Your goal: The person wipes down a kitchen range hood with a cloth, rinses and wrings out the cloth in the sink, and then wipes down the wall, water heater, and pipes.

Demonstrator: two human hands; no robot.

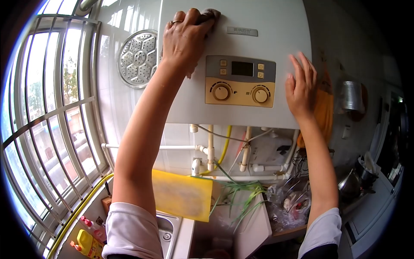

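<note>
A white wall-mounted boiler fills the upper middle of the head view. On its front is a grey and gold control panel with a dark display and two round knobs. My left hand, with a ring on one finger, is closed on a dark cloth and presses it against the upper left of the boiler's front. My right hand is at the boiler's right edge, fingers stretched out and a little blurred, holding nothing. Whether its fingertips touch the casing I cannot tell.
A round perforated metal steamer plate hangs left of the boiler, beside a barred window. Pipes run below. Lower down are a yellow board, a sink, green onions, plastic bags and bottles.
</note>
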